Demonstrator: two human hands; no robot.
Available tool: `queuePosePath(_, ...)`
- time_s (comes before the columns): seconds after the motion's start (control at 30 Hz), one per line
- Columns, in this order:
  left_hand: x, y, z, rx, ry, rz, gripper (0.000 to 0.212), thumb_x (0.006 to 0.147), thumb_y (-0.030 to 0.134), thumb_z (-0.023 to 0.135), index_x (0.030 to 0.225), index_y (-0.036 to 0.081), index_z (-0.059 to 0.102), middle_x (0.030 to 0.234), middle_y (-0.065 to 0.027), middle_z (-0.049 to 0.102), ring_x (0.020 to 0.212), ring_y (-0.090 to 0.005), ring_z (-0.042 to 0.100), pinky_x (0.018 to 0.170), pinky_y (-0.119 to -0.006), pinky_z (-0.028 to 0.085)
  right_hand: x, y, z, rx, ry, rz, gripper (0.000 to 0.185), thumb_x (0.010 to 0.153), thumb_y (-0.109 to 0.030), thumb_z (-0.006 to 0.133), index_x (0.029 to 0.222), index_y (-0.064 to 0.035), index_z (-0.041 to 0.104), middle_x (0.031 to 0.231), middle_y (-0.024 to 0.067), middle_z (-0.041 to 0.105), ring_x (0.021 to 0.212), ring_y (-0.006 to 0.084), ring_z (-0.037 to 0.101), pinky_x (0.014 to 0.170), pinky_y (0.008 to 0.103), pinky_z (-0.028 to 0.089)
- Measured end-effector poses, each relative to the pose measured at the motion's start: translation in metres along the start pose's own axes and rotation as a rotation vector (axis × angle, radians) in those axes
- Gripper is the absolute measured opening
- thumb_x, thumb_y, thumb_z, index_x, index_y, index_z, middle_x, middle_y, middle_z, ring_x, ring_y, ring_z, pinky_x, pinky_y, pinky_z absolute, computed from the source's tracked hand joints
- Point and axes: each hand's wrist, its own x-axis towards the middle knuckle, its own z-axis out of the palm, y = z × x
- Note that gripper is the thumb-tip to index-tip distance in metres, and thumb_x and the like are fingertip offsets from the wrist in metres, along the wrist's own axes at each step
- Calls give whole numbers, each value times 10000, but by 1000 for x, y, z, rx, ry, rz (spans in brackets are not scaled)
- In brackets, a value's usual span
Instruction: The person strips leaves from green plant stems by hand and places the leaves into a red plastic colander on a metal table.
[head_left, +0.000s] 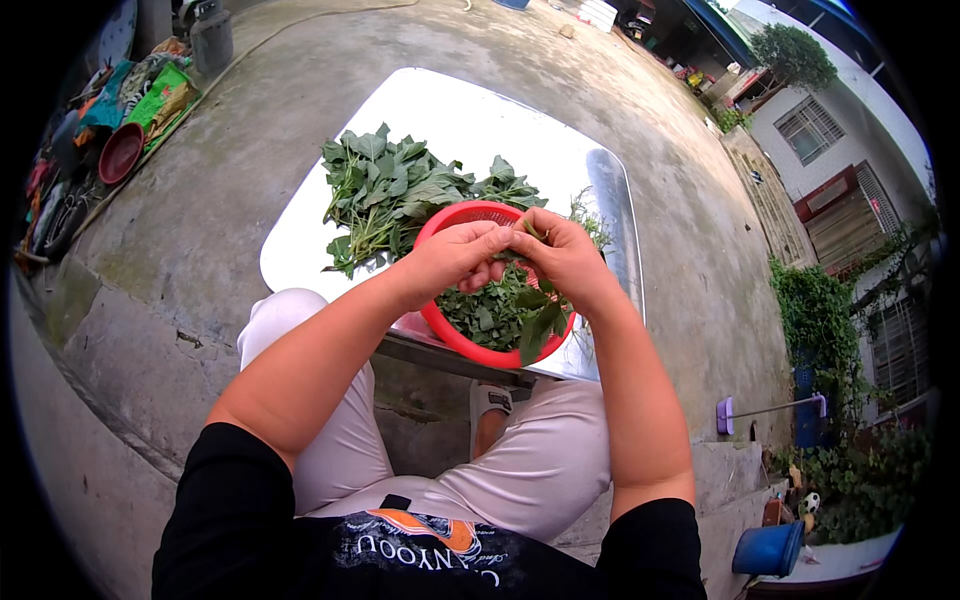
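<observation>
My left hand (469, 251) and my right hand (556, 253) meet above a red plastic colander (442, 328) on a shiny metal-topped table (480, 112). The right hand grips a leafy green stem (541, 330), whose leaves hang down over the near right side of the colander. The left fingers are pinched together against the right fingertips; what they pinch is mostly hidden. Picked green leaves (480, 304) lie inside the colander. Beyond it and to the left, a pile of leafy greens with stems (397, 180) rests on the table. Thin feathery sprigs (592, 221) lie behind my right hand.
My knees are at the table's near edge. On the concrete ground at the far left are a dark red basin (121, 153), a hose (217, 79) and piled sacks. At the right stand a purple-handled tool (772, 409), a blue bucket (769, 549), climbing plants and stone steps.
</observation>
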Motion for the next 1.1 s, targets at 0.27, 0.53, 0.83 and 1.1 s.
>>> queuePosePath(0.27,3,-5,-8,-70,-131,55,229,1053,316,516,919,133,545,729,60,499,573,-27,374,526,-200,300,-4,-4,1,-7,-7,23,176,1015,-248,602,924,-100,572,747,-57,523,623,36,446,555,204,367)
queuePosePath(0.53,0,-8,-5,-500,-354,75,207,1044,300,535,930,129,558,729,44,508,574,-46,393,539,-205,336,-8,-8,-5,459,-279,25,170,1017,-263,608,972,-109,554,735,-54,505,596,40,395,530,198,304)
queuePosePath(0.83,2,-3,-4,-215,-126,-2,135,995,224,552,966,92,558,803,14,565,610,-39,446,538,-198,351,0,-1,3,-141,35,-72,164,1015,-219,605,942,-73,612,752,-49,549,651,31,472,562,200,379)
queuePosePath(1.1,5,-13,-9,-280,-134,0,120,1005,235,604,969,126,569,806,39,569,607,-19,419,558,-173,363,0,-5,14,-125,71,-40,161,1024,-235,585,997,-79,558,744,-42,520,639,39,464,563,212,384)
